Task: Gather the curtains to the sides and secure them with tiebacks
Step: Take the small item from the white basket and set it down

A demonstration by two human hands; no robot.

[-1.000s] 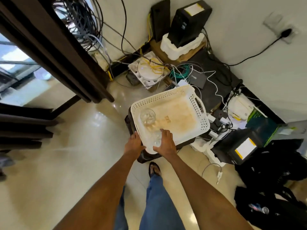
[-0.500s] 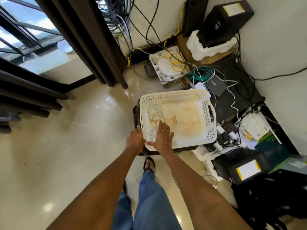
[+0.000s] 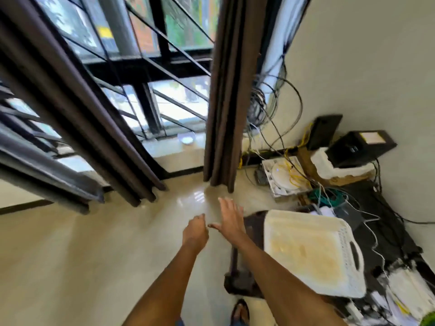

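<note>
Reaching out over the floor, the right hand (image 3: 229,216) has flat, spread fingers and the left hand (image 3: 195,231) curls loosely, holding nothing. The brown curtain (image 3: 226,95) hangs just ahead. The white basket (image 3: 348,255) beside them looks blurry.

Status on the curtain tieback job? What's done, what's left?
Done: nothing visibly; no tieback on the dark brown curtain panel by the corner or the dark brown curtain on the left. In hand: nothing; left hand and right hand reach forward, apparently empty. Left: gathering and tying both.
</note>
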